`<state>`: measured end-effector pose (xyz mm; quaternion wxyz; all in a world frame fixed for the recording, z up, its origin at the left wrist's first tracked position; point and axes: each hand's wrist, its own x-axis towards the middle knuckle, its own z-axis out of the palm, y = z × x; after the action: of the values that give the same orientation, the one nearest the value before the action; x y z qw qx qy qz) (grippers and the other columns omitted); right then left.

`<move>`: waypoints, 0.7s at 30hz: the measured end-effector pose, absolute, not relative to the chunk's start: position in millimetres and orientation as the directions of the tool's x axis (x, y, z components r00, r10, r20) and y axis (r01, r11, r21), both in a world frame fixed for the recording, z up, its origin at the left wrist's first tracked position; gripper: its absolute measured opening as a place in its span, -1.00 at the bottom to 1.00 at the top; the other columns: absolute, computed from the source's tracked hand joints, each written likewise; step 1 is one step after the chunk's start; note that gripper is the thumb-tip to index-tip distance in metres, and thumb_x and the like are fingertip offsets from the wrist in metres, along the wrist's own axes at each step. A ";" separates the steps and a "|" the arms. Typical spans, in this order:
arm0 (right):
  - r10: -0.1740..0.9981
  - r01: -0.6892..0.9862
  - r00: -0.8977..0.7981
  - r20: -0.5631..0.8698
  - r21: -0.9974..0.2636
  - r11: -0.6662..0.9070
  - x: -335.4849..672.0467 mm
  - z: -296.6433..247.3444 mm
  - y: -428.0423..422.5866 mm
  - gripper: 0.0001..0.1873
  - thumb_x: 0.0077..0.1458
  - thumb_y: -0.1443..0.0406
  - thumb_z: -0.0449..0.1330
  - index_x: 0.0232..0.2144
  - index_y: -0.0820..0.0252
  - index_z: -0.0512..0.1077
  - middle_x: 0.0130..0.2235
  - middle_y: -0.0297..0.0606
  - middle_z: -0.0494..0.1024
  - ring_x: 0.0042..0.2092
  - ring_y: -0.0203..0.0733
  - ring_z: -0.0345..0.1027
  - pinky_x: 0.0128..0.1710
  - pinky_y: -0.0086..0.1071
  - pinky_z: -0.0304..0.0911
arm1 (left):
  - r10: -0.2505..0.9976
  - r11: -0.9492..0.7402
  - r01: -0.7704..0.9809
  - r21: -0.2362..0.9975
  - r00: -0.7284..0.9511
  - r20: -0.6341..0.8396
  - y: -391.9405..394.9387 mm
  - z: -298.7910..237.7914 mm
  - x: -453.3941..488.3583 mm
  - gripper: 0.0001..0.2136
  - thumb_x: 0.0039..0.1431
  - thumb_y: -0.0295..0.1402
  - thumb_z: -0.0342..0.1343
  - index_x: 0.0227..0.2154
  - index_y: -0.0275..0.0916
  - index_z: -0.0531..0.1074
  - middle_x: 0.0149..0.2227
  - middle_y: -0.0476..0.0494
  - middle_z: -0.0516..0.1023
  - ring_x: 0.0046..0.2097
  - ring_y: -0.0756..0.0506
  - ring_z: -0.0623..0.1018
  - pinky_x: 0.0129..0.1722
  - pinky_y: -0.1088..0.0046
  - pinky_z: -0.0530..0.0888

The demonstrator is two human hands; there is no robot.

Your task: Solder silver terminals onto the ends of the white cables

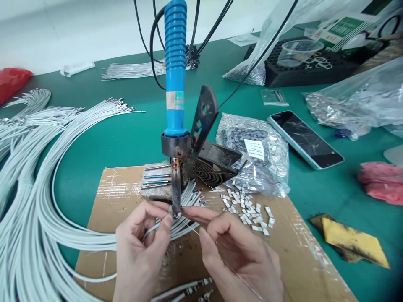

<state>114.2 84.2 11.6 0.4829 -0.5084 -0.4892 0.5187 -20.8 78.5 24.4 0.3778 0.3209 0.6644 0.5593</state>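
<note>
The left hand (141, 247) has its grip pinched, thumb against forefinger, on what looks like a white cable end (170, 210), mostly hidden by the fingertips. That end sits right beside the downward tip of an upright soldering iron (175, 67), held in a dark metal stand (204, 115). The right hand (244, 247) has its grip closed on a thin wire (188, 225), which slants from the tip past the thumb and down across the palm; its forefinger reaches close beside the tip.

Just behind the fingertips lies a cable bundle (189, 197), with small metal pieces (247, 209) scattered to its right. All this is over a cardboard sheet (299, 256) on a green worktop (126, 138). Thick white cables (63, 201) sweep across the left side. Rightward lie a silvery bag (233, 126), a phone (307, 138) and a scorched yellow sponge (354, 241). A pale wall (78, 29) stands behind.
</note>
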 end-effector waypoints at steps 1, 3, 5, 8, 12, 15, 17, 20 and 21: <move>0.999 0.001 -0.016 -0.046 -0.999 -0.046 114.3 11.5 84.6 -0.75 0.20 0.33 0.22 -0.53 0.09 0.39 -0.03 -0.16 0.72 -0.08 -0.07 0.66 -0.33 -0.48 0.49 | 0.862 0.169 0.021 0.985 -0.487 -0.138 78.3 23.4 -23.4 -0.87 0.02 -0.52 0.30 -0.57 -0.19 0.57 -0.38 -0.01 0.64 -0.51 0.06 0.43 -0.56 0.65 0.32; 0.999 0.008 -0.019 -0.035 -0.999 -0.035 114.5 11.7 85.4 -0.75 0.19 0.33 0.23 -0.54 0.10 0.39 -0.04 -0.15 0.73 -0.11 -0.07 0.67 -0.30 -0.47 0.51 | 0.890 0.173 0.052 0.984 -0.437 -0.133 77.8 21.8 -27.7 -0.88 0.01 -0.52 0.31 -0.56 -0.19 0.58 -0.38 -0.04 0.66 -0.48 0.02 0.48 -0.54 0.63 0.37; 0.999 0.007 -0.025 -0.039 -0.999 -0.038 114.6 11.9 85.9 -0.75 0.20 0.32 0.23 -0.54 0.09 0.39 -0.04 -0.14 0.72 -0.10 -0.06 0.67 -0.29 -0.45 0.52 | 0.895 0.180 0.061 0.982 -0.425 -0.137 77.4 21.6 -28.6 -0.88 0.00 -0.52 0.32 -0.56 -0.19 0.58 -0.39 -0.06 0.66 -0.45 -0.01 0.52 -0.52 0.60 0.41; 0.998 0.002 -0.028 -0.054 -0.999 -0.054 114.9 11.9 86.0 -0.75 0.21 0.32 0.22 -0.53 0.09 0.40 -0.03 -0.16 0.72 -0.08 -0.06 0.67 -0.28 -0.46 0.51 | 0.864 0.174 0.030 0.984 -0.484 -0.138 77.3 23.3 -23.8 -0.87 -0.01 -0.52 0.32 -0.57 -0.19 0.56 -0.40 -0.04 0.65 -0.48 0.02 0.46 -0.53 0.61 0.36; 0.999 0.014 -0.021 -0.038 -0.999 -0.038 115.1 11.3 86.3 -0.75 0.20 0.34 0.22 -0.54 0.09 0.41 -0.09 -0.19 0.74 -0.11 -0.10 0.67 -0.20 -0.45 0.51 | 0.853 0.166 0.010 0.986 -0.503 -0.139 77.5 24.6 -19.7 -0.87 0.01 -0.51 0.31 -0.57 -0.18 0.56 -0.41 0.00 0.63 -0.49 0.04 0.44 -0.53 0.63 0.34; 0.999 -0.005 -0.016 -0.033 -0.999 -0.034 114.5 11.9 86.6 -0.75 0.20 0.34 0.23 -0.54 0.09 0.41 -0.08 -0.17 0.73 -0.11 -0.09 0.67 -0.27 -0.48 0.51 | 0.875 0.172 0.029 0.985 -0.463 -0.139 77.5 24.3 -21.9 -0.87 -0.01 -0.52 0.32 -0.57 -0.18 0.57 -0.40 -0.02 0.64 -0.44 0.01 0.50 -0.49 0.63 0.40; 0.999 -0.016 -0.012 -0.035 -0.999 -0.035 113.8 12.7 86.6 -0.75 0.19 0.35 0.24 -0.54 0.10 0.40 -0.06 -0.16 0.73 -0.12 -0.09 0.68 -0.34 -0.50 0.49 | 0.875 0.169 0.022 0.985 -0.463 -0.140 77.4 24.4 -22.5 -0.87 -0.01 -0.52 0.33 -0.57 -0.18 0.57 -0.40 -0.01 0.64 -0.44 0.02 0.50 -0.49 0.64 0.39; 0.999 -0.018 -0.001 -0.041 -0.999 -0.041 113.0 13.4 86.6 -0.75 0.18 0.34 0.24 -0.54 0.10 0.40 -0.07 -0.14 0.73 -0.13 -0.08 0.68 -0.35 -0.49 0.50 | 0.852 0.158 -0.015 0.987 -0.504 -0.144 77.2 25.6 -20.4 -0.86 0.02 -0.52 0.31 -0.57 -0.18 0.57 -0.40 0.02 0.62 -0.45 0.05 0.47 -0.49 0.68 0.36; 0.999 -0.016 0.001 -0.044 -0.999 -0.044 113.0 13.2 86.6 -0.75 0.18 0.33 0.25 -0.55 0.10 0.41 -0.08 -0.13 0.73 -0.13 -0.07 0.68 -0.34 -0.48 0.51 | 0.852 0.158 -0.023 0.987 -0.503 -0.148 77.2 26.1 -19.5 -0.86 0.03 -0.51 0.31 -0.57 -0.18 0.57 -0.40 0.02 0.62 -0.45 0.06 0.47 -0.48 0.68 0.36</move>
<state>113.0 86.6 13.2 0.4933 -0.5070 -0.4845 0.5146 -19.5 77.2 26.1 0.3859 0.3158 0.6560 0.5666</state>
